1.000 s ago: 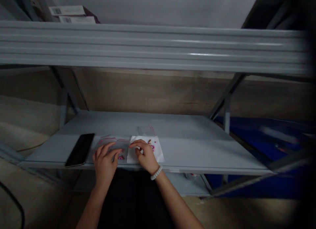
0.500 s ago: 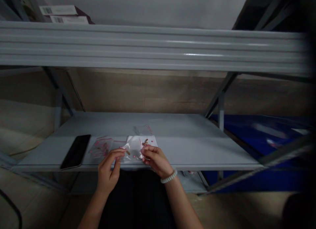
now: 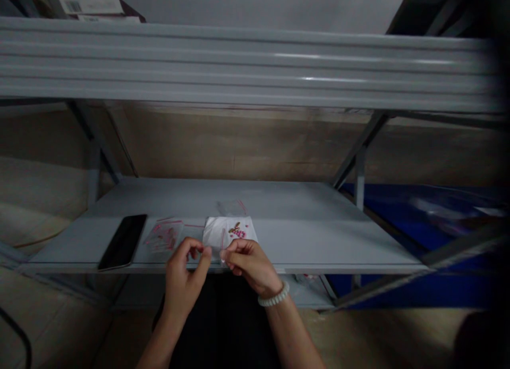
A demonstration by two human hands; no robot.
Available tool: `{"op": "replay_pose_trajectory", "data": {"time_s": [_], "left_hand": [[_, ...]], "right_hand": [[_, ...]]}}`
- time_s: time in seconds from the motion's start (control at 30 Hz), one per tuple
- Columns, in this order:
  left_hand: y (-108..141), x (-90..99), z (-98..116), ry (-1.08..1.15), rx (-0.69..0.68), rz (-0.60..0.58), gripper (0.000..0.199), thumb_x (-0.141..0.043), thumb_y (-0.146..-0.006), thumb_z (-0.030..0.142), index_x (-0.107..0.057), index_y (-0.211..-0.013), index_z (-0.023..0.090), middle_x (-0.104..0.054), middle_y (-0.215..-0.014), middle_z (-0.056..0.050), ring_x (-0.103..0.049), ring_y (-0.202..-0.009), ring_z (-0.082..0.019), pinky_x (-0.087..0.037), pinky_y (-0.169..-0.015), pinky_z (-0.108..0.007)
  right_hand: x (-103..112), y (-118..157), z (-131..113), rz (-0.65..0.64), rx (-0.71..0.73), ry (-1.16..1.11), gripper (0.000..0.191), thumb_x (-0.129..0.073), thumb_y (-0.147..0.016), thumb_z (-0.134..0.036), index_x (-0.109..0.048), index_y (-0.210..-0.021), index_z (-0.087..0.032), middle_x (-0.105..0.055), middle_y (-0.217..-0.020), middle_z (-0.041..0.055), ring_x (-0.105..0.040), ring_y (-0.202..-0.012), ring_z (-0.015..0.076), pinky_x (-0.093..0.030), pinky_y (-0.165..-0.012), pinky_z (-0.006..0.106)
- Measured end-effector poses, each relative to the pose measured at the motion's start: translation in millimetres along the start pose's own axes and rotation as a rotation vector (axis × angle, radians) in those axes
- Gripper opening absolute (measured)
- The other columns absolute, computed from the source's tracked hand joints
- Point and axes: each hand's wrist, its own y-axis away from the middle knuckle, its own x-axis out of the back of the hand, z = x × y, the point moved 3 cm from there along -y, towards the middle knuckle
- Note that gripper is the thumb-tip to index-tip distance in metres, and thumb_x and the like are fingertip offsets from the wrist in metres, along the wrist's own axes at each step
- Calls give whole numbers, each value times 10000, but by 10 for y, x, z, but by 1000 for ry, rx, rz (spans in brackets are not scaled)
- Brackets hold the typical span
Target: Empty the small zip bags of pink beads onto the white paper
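My right hand (image 3: 251,263), with a pale beaded bracelet on its wrist, pinches a small clear zip bag (image 3: 222,244) with a pink strip at the shelf's front edge. Just left of the bag is my left hand (image 3: 189,265), thumb and forefinger curved with a gap between them and nothing visible in it. Behind both hands lies a white sheet (image 3: 214,230), bearing pink beads (image 3: 239,233) and small gold-brown pieces (image 3: 235,227). Filled clear bags (image 3: 164,235) are at the left, and another clear bag (image 3: 232,207) lies behind the sheet.
A black phone or tablet (image 3: 123,241) lies at the left of the grey shelf (image 3: 311,225). An upper shelf beam (image 3: 239,66) crosses the view, with boxes (image 3: 95,7) above it. Metal posts stand at both sides; blue material (image 3: 398,215) is at the right.
My left hand has come away from the clear bag and turned, its thumb lifted. The bag in my right hand is now upright and narrow, and more pink beads show on the sheet.
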Motion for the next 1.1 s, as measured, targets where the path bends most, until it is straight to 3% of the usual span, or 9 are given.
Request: {"op": "replay_pose_trajectory", "data": {"time_s": [0.13,0.3,0.43,0.57,0.7,0.93,1.1], "left_hand": [[30,-156,154,152,73,-214,267,-463,-879,369,-459,-686,183,-457,-619,25,-454,-603,-120,-361,-576,-218],[32,-182,81,197,130,-304,293,-387,-912,366,-412,-680,189,-429,-607,30,-454,-591,-119,-342,-558,-212],[54,-188,79,107,80,-368,235,-357,-917,314,-424,-725,196,-464,-632,29,-475,-601,-123,-345,-582,-221],[88,-209,85,-46,-4,-402,168,-363,-898,244,-420,-746,200,-500,-665,18,-511,-643,-142,-348,-628,-246],[102,-216,50,-142,-31,-426,158,-360,-887,220,-405,-736,203,-508,-662,8,-521,-649,-158,-350,-632,-259],[110,-197,80,-183,-63,-387,143,-367,-855,170,-376,-715,199,-483,-668,6,-504,-671,-160,-339,-628,-272],[99,-123,122,-87,-62,-338,186,-370,-903,265,-416,-738,193,-493,-714,-7,-510,-736,-169,-382,-682,-300]], "right_hand": [[-58,31,21,-83,26,55,226,-750,-614,-314,-594,-609,-151,-525,-495,-57,-380,-412,27,-272,-389,159],[-45,44,30,-100,15,109,205,-710,-648,-324,-606,-609,-151,-546,-513,-31,-417,-433,51,-294,-403,173],[-23,40,-6,-63,73,240,105,-597,-685,-224,-589,-610,-150,-523,-527,-28,-429,-471,69,-311,-443,185],[-43,104,-119,-31,310,655,118,-512,-696,-127,-532,-583,-155,-473,-544,-39,-406,-529,71,-302,-512,189],[-82,187,-174,10,376,942,122,-500,-734,-140,-534,-620,-167,-474,-541,-37,-389,-513,76,-243,-503,201],[-30,215,-287,258,412,1090,153,-511,-723,-148,-485,-573,-168,-465,-537,-25,-380,-513,86,-221,-517,225],[9,233,-336,265,390,1042,140,-493,-699,-131,-460,-569,-169,-449,-528,-35,-381,-500,80,-235,-509,213]]}}
